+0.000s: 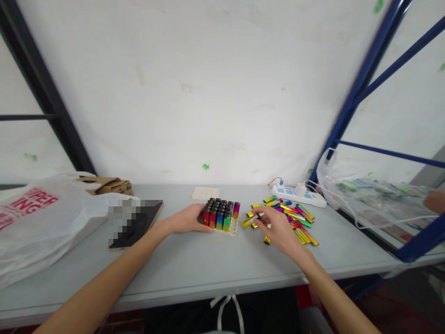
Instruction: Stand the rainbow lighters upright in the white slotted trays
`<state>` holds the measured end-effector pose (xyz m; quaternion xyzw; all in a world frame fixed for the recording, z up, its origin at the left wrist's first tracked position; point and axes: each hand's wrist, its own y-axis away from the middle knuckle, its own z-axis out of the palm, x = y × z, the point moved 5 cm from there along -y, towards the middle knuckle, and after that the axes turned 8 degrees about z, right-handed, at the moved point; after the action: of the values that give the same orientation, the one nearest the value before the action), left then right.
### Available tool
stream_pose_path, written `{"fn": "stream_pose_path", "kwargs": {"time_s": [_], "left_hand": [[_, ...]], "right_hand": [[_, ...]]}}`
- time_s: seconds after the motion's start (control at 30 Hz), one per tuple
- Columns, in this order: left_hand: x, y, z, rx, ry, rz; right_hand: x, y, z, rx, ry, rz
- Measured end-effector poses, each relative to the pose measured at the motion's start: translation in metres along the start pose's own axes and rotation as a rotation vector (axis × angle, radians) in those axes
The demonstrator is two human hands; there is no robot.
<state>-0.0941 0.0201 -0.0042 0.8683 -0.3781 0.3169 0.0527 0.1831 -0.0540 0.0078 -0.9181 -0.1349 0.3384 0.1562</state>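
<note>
A white tray (233, 228) stands on the grey table, holding several upright lighters (220, 218) with black tops and shiny coloured bodies. Its right edge shows bare slots. My left hand (190, 218) grips the tray and lighters from the left side, thumb at the front. To the right, my right hand (274, 225) pinches a yellow lighter (249, 221), tilted, between thumb and fingers. Beside and behind that hand lies a loose pile of coloured lighters (304, 235), partly hidden by it.
A second white tray (206, 193) lies behind. A power strip (299, 195) with cables sits back right. At left are a plastic bag (52, 222), cardboard (111, 185) and a dark flat object (139, 227). Another person's hand (434, 201) shows at far right.
</note>
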Motion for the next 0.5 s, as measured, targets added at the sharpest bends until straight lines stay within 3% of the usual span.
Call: {"fn": "stream_pose_path", "kwargs": {"time_s": [0.17,0.37,0.5], "left_hand": [[0.001,0.000,0.001,-0.001,0.024,0.017],[0.007,0.002,0.002,-0.011,0.083,0.047],[0.007,0.002,0.002,-0.022,0.092,0.043]], "right_hand": [[0.004,-0.020,0.007,-0.002,-0.298,0.004],[-0.012,-0.027,0.020,0.001,-0.169,-0.162],[-0.019,-0.030,0.016,-0.092,-0.193,-0.169]]}}
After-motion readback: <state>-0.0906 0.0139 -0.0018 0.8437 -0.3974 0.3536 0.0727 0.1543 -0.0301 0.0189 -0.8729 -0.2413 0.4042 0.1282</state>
